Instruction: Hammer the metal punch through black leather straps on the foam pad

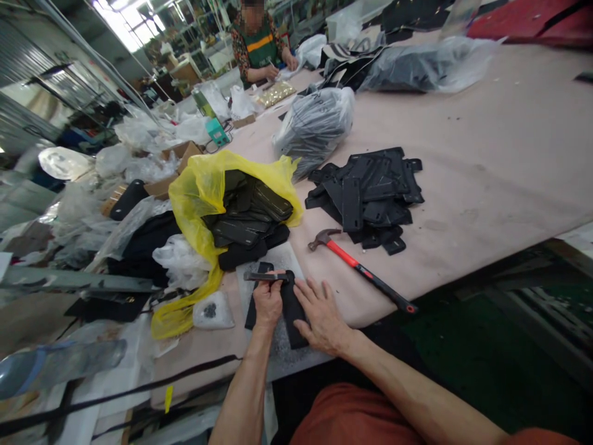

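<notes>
Left hand (269, 306) gripping a dark metal tool (264, 277), fingers curled around it; right hand (324, 318) spread wide, flat, fingers at the edge of a black strip (293, 315). Strip lies on a pale speckled sheet (280, 355), between the hands; tool's right end is at its top, contact unclear. Claw hammer (359, 267) at 1–2 o'clock from right hand, black pile (365, 191) at 1. Yellow bag (192, 191) of dark pieces at 11 from left hand, small clear bag (213, 311) at 9.
</notes>
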